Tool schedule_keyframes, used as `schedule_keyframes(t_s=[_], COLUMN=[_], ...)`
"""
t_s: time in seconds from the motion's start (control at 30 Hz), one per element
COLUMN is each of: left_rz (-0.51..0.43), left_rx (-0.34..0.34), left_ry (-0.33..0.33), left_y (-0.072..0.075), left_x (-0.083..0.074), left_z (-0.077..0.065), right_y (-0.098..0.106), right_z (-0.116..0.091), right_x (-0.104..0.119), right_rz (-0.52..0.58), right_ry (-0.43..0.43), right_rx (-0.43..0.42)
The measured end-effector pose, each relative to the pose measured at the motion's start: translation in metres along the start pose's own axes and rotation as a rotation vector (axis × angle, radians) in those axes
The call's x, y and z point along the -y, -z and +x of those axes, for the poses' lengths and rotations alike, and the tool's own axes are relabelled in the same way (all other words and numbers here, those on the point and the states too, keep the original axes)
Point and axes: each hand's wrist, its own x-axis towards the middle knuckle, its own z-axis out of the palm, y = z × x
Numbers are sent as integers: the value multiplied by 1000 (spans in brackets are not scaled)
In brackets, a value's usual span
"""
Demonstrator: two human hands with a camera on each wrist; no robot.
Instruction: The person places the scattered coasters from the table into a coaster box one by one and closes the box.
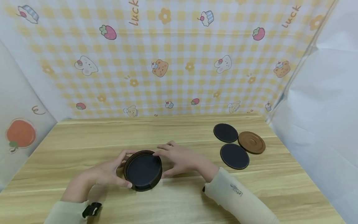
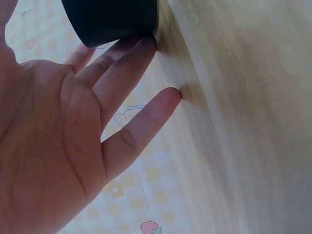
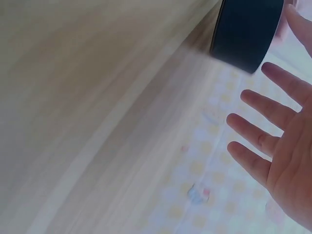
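A round black coaster holder (image 1: 157,182) stands on the wooden table, with a black coaster (image 1: 143,169) lying inside its rim. My left hand (image 1: 107,172) holds the holder from its left side, thumb at the front and fingers round the back. In the left wrist view, fingers (image 2: 127,66) meet the dark outer wall (image 2: 114,19), while the little finger stands off it. My right hand (image 1: 183,159) hovers at the holder's right side with fingers spread. The right wrist view shows its fingertips (image 3: 251,97) beside the holder (image 3: 248,34), holding nothing.
To the right lie two black round coasters, one farther back (image 1: 225,133) and one nearer (image 1: 234,156). A brown wooden disc (image 1: 251,142) with a ringed centre touches or nearly touches them. A yellow checked cloth (image 1: 179,90) hangs behind the table; a white sheet (image 1: 318,109) hangs at right.
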Motion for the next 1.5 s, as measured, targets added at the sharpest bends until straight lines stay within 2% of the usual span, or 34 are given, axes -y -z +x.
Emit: schedule_keyframes(t_s=[0.2, 0.37, 0.57, 0.87, 1.27, 1.5], left_rz=[1, -1, 10, 2, 14, 16], left_rx=[-7, -4, -3, 3, -2, -3], left_ry=[-7, -17, -13, -14, -16, -21], left_y=[-1, -1, -1, -2, -1, -1], left_x=[2, 3, 3, 1, 1, 1], left_z=[-1, -2, -3, -3, -2, -2], right_y=[5, 11, 14, 11, 10, 8], right_z=[-27, -48, -71, -113, -168, -189], right_x=[-20, -32, -46, -72, -104, -115], right_rz=[84, 94, 62, 45, -8, -21], right_ry=[-65, -119, -187, -230, -331, -426], right_rx=[-23, -39, -63, -155, -216, -193])
